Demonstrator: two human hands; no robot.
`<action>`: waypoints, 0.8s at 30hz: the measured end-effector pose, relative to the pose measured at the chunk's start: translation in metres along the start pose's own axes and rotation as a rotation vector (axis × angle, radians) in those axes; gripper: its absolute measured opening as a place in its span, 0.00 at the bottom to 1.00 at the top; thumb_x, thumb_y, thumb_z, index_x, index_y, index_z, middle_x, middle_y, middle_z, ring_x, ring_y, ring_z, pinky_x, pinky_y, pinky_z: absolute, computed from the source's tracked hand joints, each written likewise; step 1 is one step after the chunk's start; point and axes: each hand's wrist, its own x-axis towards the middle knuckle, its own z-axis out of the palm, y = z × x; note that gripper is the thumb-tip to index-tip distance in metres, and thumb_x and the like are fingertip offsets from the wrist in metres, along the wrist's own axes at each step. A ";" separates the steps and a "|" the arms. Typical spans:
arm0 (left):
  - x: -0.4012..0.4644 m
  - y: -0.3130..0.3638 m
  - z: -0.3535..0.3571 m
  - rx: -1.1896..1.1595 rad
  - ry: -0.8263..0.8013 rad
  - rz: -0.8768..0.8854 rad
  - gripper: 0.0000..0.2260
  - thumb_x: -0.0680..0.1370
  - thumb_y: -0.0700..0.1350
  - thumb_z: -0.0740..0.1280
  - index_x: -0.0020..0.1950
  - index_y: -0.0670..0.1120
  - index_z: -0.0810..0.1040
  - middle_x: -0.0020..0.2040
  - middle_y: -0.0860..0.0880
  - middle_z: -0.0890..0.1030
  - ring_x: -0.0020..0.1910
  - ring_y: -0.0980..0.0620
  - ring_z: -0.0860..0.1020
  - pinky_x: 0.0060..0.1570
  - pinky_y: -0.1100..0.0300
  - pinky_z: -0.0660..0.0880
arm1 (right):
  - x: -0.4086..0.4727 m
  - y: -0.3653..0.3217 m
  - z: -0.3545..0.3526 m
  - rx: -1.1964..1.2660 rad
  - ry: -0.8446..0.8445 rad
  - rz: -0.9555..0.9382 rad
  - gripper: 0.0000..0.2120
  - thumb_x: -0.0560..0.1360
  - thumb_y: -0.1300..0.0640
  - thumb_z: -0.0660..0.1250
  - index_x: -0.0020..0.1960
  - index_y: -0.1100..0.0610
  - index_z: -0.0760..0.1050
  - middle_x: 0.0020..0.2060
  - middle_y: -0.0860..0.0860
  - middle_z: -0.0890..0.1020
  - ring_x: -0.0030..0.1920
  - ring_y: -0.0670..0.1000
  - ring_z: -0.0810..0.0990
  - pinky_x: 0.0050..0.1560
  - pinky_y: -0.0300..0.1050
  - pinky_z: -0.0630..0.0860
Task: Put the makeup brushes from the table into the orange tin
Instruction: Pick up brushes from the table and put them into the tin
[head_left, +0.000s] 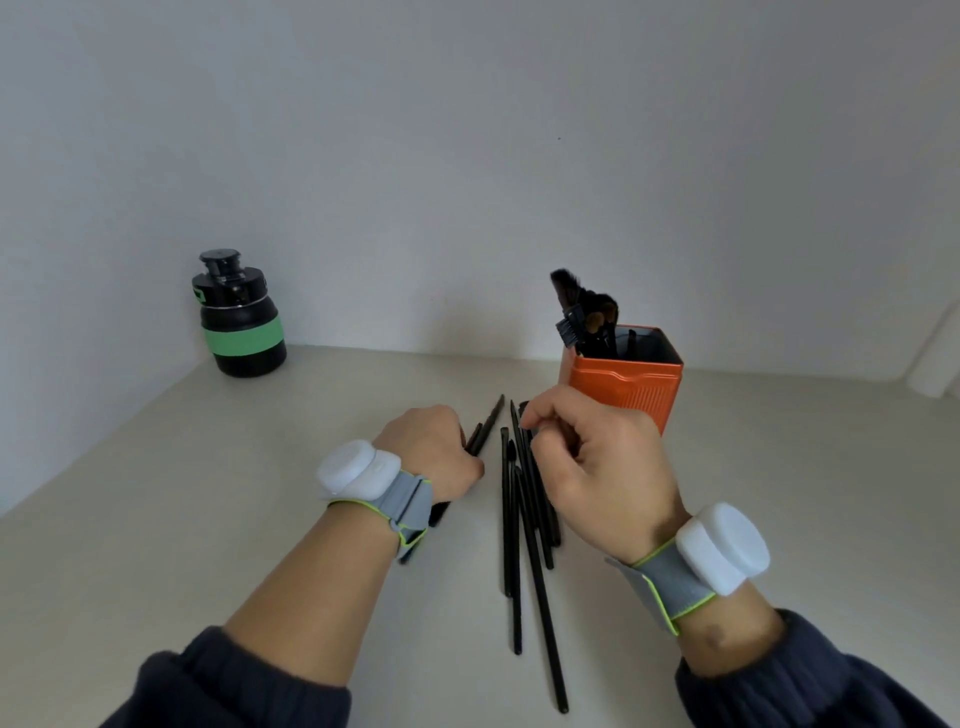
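Observation:
The orange tin (634, 392) stands upright at the back of the table, with several black brushes (584, 317) sticking out of it, heads up. Several thin black makeup brushes (524, 525) lie in a loose bundle on the table between my hands. My right hand (597, 467) hovers over the bundle's far end, just in front of the tin, thumb and forefinger pinched on one brush's tip. My left hand (434, 449) rests palm down on the table, closed over two or three other brushes (485, 423) that poke out beyond its fingers.
A black bottle with a green band (239, 317) stands at the far left corner by the wall. The beige table (208, 493) meets white walls at the back and left. A white object (935, 364) sits at the far right edge.

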 end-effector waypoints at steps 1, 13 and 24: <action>0.000 -0.001 -0.003 0.011 -0.014 -0.020 0.11 0.70 0.49 0.69 0.47 0.44 0.80 0.40 0.47 0.82 0.35 0.48 0.80 0.41 0.59 0.78 | 0.000 0.000 0.001 -0.007 -0.037 0.008 0.10 0.73 0.57 0.60 0.44 0.52 0.81 0.26 0.47 0.78 0.26 0.46 0.75 0.29 0.49 0.75; -0.006 0.000 -0.015 -0.124 -0.153 -0.108 0.13 0.67 0.47 0.72 0.28 0.44 0.70 0.19 0.50 0.70 0.16 0.51 0.77 0.18 0.69 0.66 | -0.005 0.004 0.018 -0.047 -0.388 0.144 0.09 0.78 0.58 0.64 0.50 0.49 0.82 0.23 0.41 0.73 0.27 0.39 0.74 0.29 0.32 0.63; -0.011 0.005 -0.025 -0.604 -0.250 -0.021 0.03 0.71 0.39 0.70 0.41 0.40 0.82 0.24 0.48 0.75 0.21 0.51 0.77 0.29 0.62 0.78 | -0.003 0.005 0.019 -0.022 -0.328 0.269 0.12 0.81 0.55 0.62 0.45 0.54 0.82 0.30 0.48 0.81 0.33 0.48 0.79 0.37 0.46 0.77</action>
